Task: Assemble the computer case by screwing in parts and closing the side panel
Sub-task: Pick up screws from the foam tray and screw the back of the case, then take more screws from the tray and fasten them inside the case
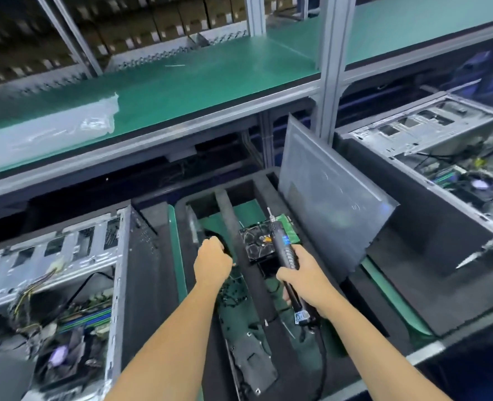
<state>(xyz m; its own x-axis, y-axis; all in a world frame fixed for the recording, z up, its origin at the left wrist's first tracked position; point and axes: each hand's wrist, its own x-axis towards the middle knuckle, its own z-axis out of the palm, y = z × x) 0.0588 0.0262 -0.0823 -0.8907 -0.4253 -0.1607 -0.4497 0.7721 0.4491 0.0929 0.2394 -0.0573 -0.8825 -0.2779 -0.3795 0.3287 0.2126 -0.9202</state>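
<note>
Since the right hand (300,280) grips the driver (287,257) and the left hand (212,260) is fisted over the screws (235,287), maybe pinching one, I'd seat it before turning to the open case (66,285) at left.

Leaning side panel (326,198) blocks passage right of foam tray (271,285).

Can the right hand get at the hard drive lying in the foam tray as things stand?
Probably not to grasp it: the right hand is wrapped around the electric screwdriver. The hard drive lies uncovered just ahead of it, and nothing stands between them, so the screwdriver's tip could likely get there.
</note>
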